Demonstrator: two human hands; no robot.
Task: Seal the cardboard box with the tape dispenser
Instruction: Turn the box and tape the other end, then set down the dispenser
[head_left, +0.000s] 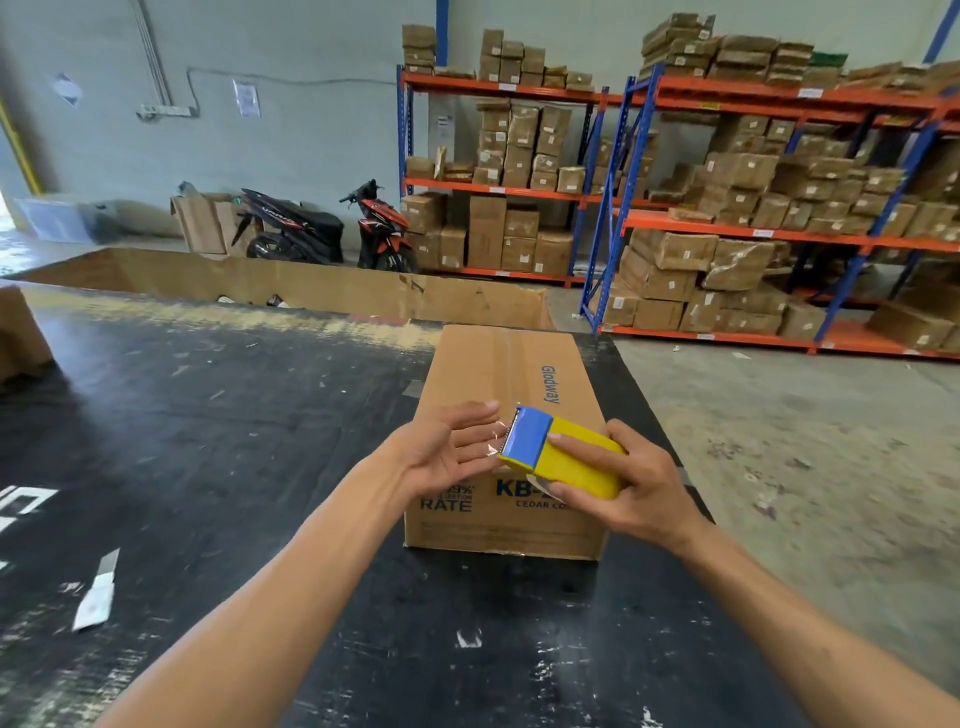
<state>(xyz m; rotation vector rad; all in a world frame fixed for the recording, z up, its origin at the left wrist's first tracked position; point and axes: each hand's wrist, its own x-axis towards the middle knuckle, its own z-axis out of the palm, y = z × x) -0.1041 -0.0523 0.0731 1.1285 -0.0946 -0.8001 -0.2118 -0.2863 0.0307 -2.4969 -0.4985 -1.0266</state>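
A closed brown cardboard box (506, 374) with blue print lies on the black table (218, 415), and a strip of clear tape runs along its top seam. Above the box's near end, my right hand (628, 483) grips a yellow and blue tape dispenser (558, 454), its toothed blade pointing left. My left hand (452, 447) is palm up with fingers spread. Its fingertips touch the loose end of clear tape at the blade.
A box cutter (98, 592) lies on the table at the near left. A large open cardboard bin (291, 283) stands behind the table. A box corner (21, 332) sits at the left edge. Shelves of cartons (753, 208) and two motorbikes (322, 228) stand behind.
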